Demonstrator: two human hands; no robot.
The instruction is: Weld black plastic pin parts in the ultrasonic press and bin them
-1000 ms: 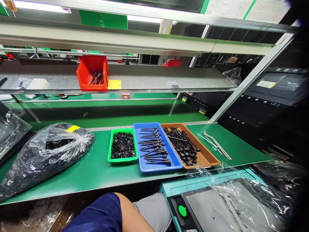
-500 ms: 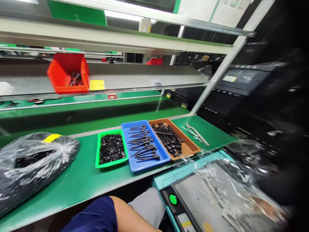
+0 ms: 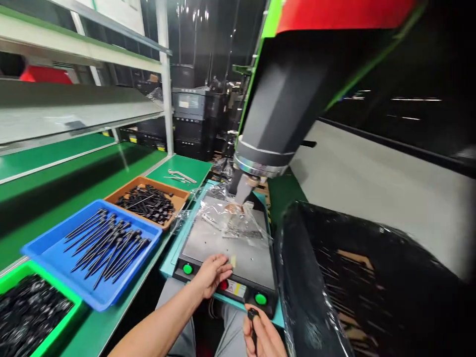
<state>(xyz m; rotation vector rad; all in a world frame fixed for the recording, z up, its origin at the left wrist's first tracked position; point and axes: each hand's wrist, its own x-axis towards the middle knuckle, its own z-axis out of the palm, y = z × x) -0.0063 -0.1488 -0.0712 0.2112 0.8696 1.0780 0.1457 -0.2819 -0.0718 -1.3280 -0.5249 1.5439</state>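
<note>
My left hand [image 3: 214,273] rests at the front of the machine bed [image 3: 223,248], close to a red button [image 3: 223,285]; its fingers are loosely bent and apart, with nothing visible in them. Lower right, my right hand [image 3: 266,334] pinches a black round-headed spike [image 3: 253,314], its head up and its lower part behind the fingers. Similar spikes [image 3: 111,243] lie side by side in a blue tray [image 3: 40,250]. More of them fill part of a brown tray [image 3: 181,195]. A green tray [image 3: 76,302] holds small black pieces.
A black machine head [image 3: 282,99] with a metal tip hangs over the bed, where clear plastic film [image 3: 238,220] lies. Green buttons [image 3: 188,268] sit at the front corners. At right stands a container lined with a black bag [image 3: 301,267]. Metal tools [image 3: 181,176] lie on the green table.
My view has swung right, from the table and trays to the machine. Both hands now show, the right one with a spike; before, only a forearm and sleeve were visible.
</note>
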